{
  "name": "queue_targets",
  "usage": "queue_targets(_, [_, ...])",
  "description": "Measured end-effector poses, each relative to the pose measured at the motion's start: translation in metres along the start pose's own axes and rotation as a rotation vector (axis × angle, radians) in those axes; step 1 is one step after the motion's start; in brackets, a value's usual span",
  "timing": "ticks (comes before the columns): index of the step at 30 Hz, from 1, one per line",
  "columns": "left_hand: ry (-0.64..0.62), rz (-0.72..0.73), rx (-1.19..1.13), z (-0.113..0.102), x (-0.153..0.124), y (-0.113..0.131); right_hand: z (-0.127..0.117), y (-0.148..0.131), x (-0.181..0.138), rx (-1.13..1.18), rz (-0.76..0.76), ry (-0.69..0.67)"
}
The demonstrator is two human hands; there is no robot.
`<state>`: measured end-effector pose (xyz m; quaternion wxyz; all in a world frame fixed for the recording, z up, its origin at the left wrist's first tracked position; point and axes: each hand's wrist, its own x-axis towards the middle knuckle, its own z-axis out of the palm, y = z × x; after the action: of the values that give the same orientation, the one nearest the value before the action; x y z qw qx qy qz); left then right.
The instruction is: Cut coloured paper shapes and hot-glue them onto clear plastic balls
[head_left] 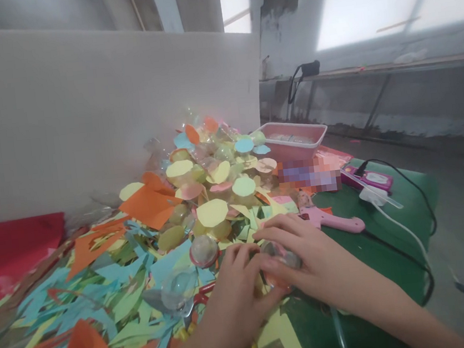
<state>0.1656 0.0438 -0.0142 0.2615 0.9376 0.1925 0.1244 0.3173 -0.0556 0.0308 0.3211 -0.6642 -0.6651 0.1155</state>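
Note:
Both my hands meet over a clear plastic dome (pixel 281 258) near the table's front. My right hand (pixel 308 257) curls its fingers over the dome and presses it down. My left hand (pixel 237 293) grips the same dome from the left side, fingers bent. Beside them lie another clear dome with a pink rim (pixel 204 251) and a larger clear dome (pixel 178 289). Red-handled scissors (pixel 200 300) peek out under my left hand. A heap of domes capped with coloured paper circles (pixel 218 167) rises behind.
Paper scraps in blue, orange and yellow (pixel 102 289) cover the green table (pixel 371 258). A pink glue gun (pixel 331 219), a pink basin (pixel 295 140), a pink device with a black cable (pixel 372 177) and a white board (pixel 103 110) stand around.

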Motion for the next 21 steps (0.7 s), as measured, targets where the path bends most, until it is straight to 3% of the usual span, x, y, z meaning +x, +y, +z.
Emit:
queue_targets(11, [-0.001,-0.070,-0.077,-0.007,0.000,0.009,0.017,0.007,-0.004,0.122,-0.029,-0.001])
queue_targets(21, [0.003,-0.081,-0.104,-0.008,-0.002,0.009,0.018,0.004,-0.006,0.115,0.012,0.009])
